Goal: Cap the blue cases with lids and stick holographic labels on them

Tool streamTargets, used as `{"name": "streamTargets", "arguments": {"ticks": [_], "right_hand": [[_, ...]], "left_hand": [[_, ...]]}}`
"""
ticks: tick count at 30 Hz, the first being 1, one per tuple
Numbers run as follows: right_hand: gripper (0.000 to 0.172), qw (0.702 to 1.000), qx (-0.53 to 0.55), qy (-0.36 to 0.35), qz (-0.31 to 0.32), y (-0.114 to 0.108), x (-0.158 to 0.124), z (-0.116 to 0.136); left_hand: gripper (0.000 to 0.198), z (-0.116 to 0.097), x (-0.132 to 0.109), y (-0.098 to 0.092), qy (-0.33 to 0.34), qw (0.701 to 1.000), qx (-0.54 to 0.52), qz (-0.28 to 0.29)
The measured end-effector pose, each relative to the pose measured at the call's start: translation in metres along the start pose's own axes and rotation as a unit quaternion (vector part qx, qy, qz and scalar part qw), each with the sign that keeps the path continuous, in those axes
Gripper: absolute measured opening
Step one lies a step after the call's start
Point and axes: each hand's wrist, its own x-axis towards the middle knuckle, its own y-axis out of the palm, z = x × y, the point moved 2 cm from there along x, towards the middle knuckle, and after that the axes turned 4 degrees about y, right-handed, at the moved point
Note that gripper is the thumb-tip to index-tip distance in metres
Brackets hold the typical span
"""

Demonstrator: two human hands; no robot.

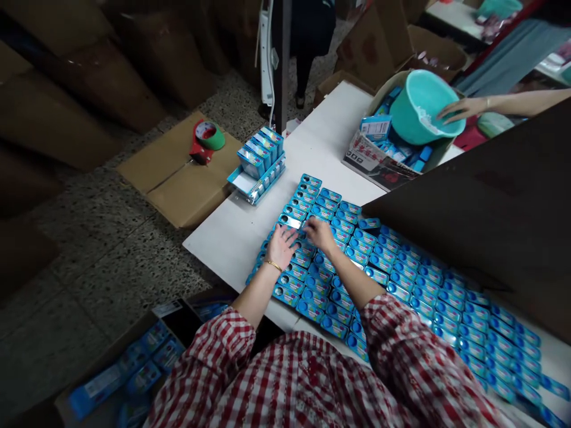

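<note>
Red and white checks cover the person's shirt [289, 386]. At its left, a low box [116, 346] holds blue packs [145, 377]. Next, green tape [216, 139] sits on a brown carton [165, 172]. On the white table [223, 249], a blue tray [263, 187] holds boxes. The left hand [282, 246] is over little blue cases [398, 291], fingers spread. Beside it, the right hand [319, 233] has curled fingers; I can't tell if they pinch anything. The cases lie in rows, stretching right. Farther back, another person's hand [464, 110] reaches into a green tub [410, 113].
</note>
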Motion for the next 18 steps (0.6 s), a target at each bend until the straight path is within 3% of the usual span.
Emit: {"name": "streamTargets", "arguments": {"ticks": [2,5,11,15,18], "right_hand": [[0.022,0.997,-0.041,0.066,-0.028,-0.013,0.022,-0.009],[0.031,0.983,-0.112,0.146,-0.003,-0.021,0.052,-0.014],[0.043,0.971,-0.123,0.203,0.039,-0.018,0.082,-0.008],[0.039,0.984,-0.074,0.159,-0.020,-0.019,0.060,-0.003],[0.040,0.990,-0.029,0.110,-0.085,-0.013,0.005,-0.019]], "left_hand": [[0.039,-0.007,-0.007,-0.010,0.023,1.000,0.006,-0.008],[0.029,-0.012,-0.020,-0.031,0.036,0.999,0.004,-0.021],[0.028,0.010,-0.051,-0.058,0.019,0.999,0.028,-0.033],[0.032,0.025,-0.075,-0.061,0.017,0.997,0.075,0.001],[0.029,0.033,-0.089,-0.064,0.011,0.994,0.104,0.021]]}}
